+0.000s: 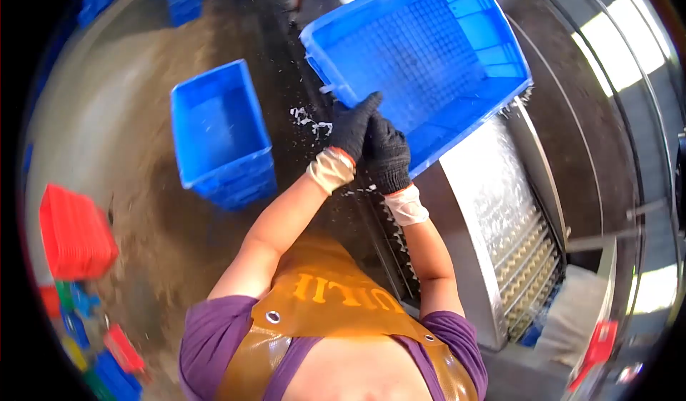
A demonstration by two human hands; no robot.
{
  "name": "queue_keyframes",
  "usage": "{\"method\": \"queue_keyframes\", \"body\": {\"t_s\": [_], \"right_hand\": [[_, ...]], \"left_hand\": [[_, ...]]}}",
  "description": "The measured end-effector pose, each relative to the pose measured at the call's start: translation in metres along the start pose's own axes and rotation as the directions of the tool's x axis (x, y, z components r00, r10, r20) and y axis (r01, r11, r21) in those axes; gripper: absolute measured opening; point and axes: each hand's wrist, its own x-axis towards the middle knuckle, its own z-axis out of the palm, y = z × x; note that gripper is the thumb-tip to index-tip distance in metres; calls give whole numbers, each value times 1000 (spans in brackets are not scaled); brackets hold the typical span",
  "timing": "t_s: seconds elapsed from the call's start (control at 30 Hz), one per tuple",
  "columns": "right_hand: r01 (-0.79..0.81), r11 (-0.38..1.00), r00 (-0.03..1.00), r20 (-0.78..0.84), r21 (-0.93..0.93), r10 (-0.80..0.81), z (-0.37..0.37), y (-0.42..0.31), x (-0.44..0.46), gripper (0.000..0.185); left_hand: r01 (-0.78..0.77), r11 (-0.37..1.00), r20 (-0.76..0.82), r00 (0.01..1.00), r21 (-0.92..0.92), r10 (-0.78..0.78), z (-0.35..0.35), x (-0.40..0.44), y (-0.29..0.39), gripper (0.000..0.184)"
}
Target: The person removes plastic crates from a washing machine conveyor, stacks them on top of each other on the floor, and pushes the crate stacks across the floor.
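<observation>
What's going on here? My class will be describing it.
A person's black-gloved left grip and right grip meet at the near rim of a blue crate, holding it tilted, open side towards the camera. In this view it overlaps a metal machine; whether they touch is unclear. To the left stand stacked blue crates, with red crates farther left. White scraps are scattered just left of the grips.
</observation>
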Motion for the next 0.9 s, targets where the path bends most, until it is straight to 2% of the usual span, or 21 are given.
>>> {"method": "queue_keyframes", "body": {"t_s": [0.07, 0.1, 0.17, 0.2, 0.23, 0.27, 0.33, 0.37, 0.4, 0.47, 0.5, 0.53, 0.57, 0.6, 0.67, 0.7, 0.77, 0.8, 0.83, 0.9], "right_hand": [[298, 933, 941, 105, 200, -323, 6, -2, -15, 38], [329, 917, 927, 107, 225, -359, 4, -7, -17, 38], [597, 802, 792, -146, -20, -593, -11, -4, -29, 38], [558, 830, 810, -204, -18, -549, -21, 0, -31, 36], [560, 823, 808, -156, -91, -568, -19, 28, -33, 35], [493, 864, 851, -146, -108, -504, -25, 41, -34, 32], [170, 974, 977, -153, 153, -146, -12, 108, -39, 32], [-73, 995, 992, -103, 62, 79, -3, 154, -50, 37], [-164, 984, 982, -105, -65, 157, -5, 182, -63, 48], [-310, 922, 946, 17, -231, 323, -22, 200, -84, 49], [-415, 876, 846, 251, -246, 471, -37, 191, -85, 49], [-407, 872, 872, 168, -272, 459, -39, 185, -95, 50], [-362, 888, 912, 86, -284, 400, -35, 189, -110, 53], [-321, 899, 941, 5, -299, 338, -31, 188, -118, 57], [-328, 876, 933, 23, -353, 359, -27, 189, -117, 63], [-344, 845, 922, 24, -410, 387, -29, 187, -119, 70], [-368, 818, 905, 33, -443, 425, -30, 183, -118, 71], [-391, 794, 891, 26, -466, 454, -29, 181, -115, 73], [-409, 767, 875, 27, -495, 483, -29, 178, -112, 73], [-392, 779, 892, 6, -490, 452, -25, 187, -117, 72]], "left_hand": [[229, 971, -142, 961, -67, -237, -51, 1, 0, 35], [142, 990, -135, 980, -17, -143, -87, 5, -15, 32], [209, 923, -327, 891, -323, -316, -102, -7, 8, 29], [193, 923, -362, 878, -332, -313, -119, -11, 5, 29], [197, 914, -361, 873, -354, -329, -143, -12, -3, 21], [198, 907, -358, 871, -372, -338, -164, -14, -11, 20], [-64, 998, -406, 912, 2, 59, -184, -26, -12, 23], [-90, 994, -470, 881, -59, 52, -182, -26, -1, 26], [-147, 988, -514, 851, -42, 105, -196, -19, -2, 30], [-253, 967, -593, 777, 9, 209, -224, -4, -3, 40], [-191, 976, -719, 693, -109, 55, -224, -5, 19, 45], [-143, 961, -805, 583, -237, -112, -227, -5, 32, 51], [-99, 971, -801, 587, -219, -121, -250, 0, 30, 59], [-99, 971, -811, 572, -215, -121, -258, 0, 36, 59], [-87, 976, -918, 366, -200, -155, -269, -1, 44, 60], [-106, 960, -792, 592, -259, -148, -310, -2, 29, 48], [-81, 996, -728, 681, 33, 79, -347, 1, 11, 38], [-3, 969, -737, 650, -248, -187, -337, 2, 37, 37], [19, 955, -654, 732, 297, 189, -383, 15, 10, 35], [-44, 828, -499, 780, 558, 378, -412, 32, -6, 33]]}}
